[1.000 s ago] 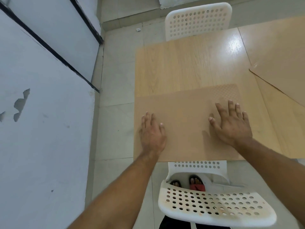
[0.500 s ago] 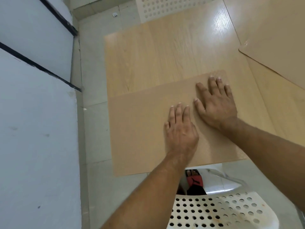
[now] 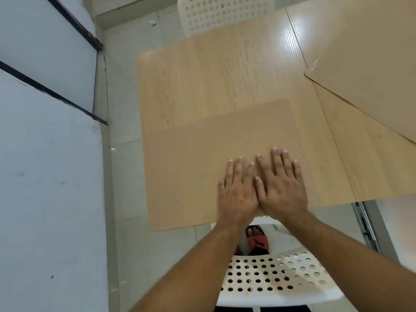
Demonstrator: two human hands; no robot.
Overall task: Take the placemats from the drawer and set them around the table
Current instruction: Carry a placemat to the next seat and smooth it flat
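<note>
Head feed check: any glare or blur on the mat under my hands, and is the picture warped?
Head view: the near placemat is evenly lit, its weave sharp at the right end; glare sits farther off on the bare table; left hand and right hand cast only faint shadows; wide-angle distortion splays the table edges; the near chair looks slightly smeared.

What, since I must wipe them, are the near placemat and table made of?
The near placemat looks like thin matte vinyl or plastic: embossed weave at its right end. The table seems semi-gloss wood-grain laminate: grain lines, glare.
</note>
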